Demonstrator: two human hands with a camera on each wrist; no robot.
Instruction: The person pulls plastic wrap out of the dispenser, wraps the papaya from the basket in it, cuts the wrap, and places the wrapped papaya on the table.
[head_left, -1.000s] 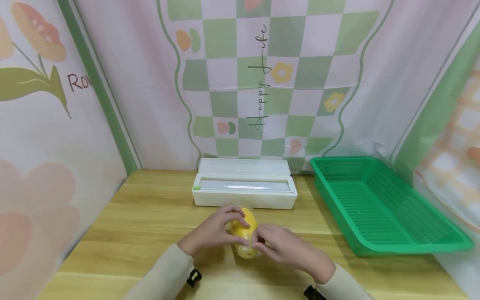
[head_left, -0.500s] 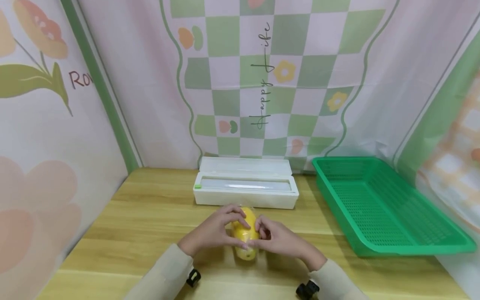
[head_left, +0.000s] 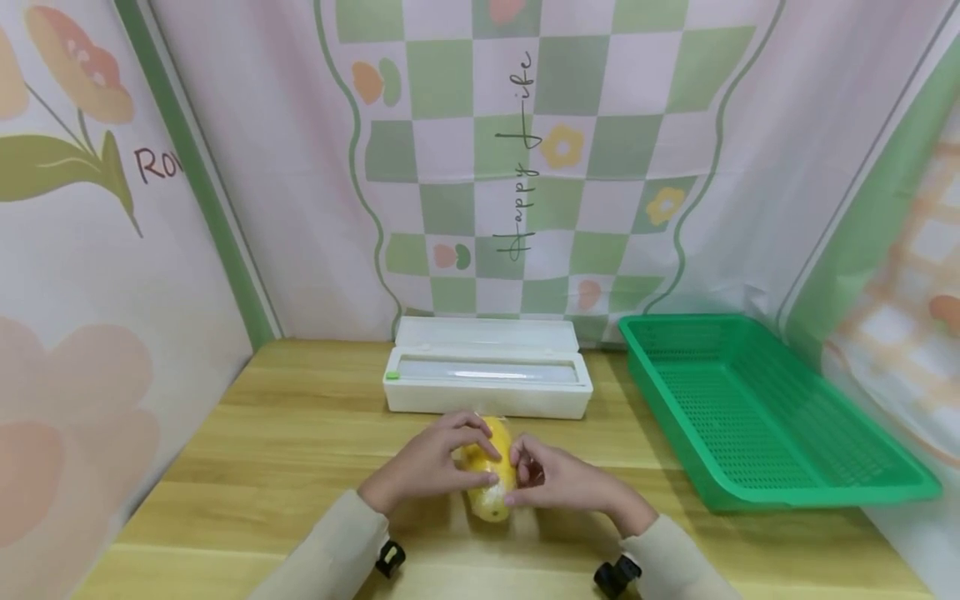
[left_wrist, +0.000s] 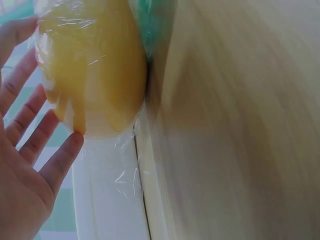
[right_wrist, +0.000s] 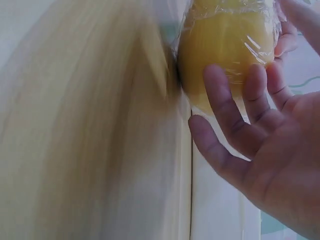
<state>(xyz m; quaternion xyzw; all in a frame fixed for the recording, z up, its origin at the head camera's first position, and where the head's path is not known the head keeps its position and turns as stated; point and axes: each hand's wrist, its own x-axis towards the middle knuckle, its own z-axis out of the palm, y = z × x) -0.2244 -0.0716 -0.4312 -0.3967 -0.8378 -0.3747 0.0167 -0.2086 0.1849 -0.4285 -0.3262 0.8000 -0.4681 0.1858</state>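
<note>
A yellow oblong fruit point(head_left: 489, 492) wrapped in clear cling film lies lengthwise on the table, in the middle of the head view. My left hand point(head_left: 429, 464) spans it from the left, fingers over its top and thumb on its near part. From the right, my right hand point(head_left: 566, 482) holds it, with curled fingers at its side and the thumb lower down. The film point(left_wrist: 122, 170) hangs loose past the fruit's far end in the left wrist view. In the right wrist view, wrinkled film point(right_wrist: 235, 11) crosses the fruit beside the fingers.
Just behind the fruit stands a long white cling film box point(head_left: 487, 400), its lid raised and a green slider point(head_left: 392, 376) at its left end. A green plastic basket point(head_left: 750, 498) stands at the right of the wooden table point(head_left: 247, 467). Patterned cloth hangs around the table.
My right fingers and thumb were together near the left thumb; they have spread apart along the fruit's right side. The left hand keeps nearly the same place.
</note>
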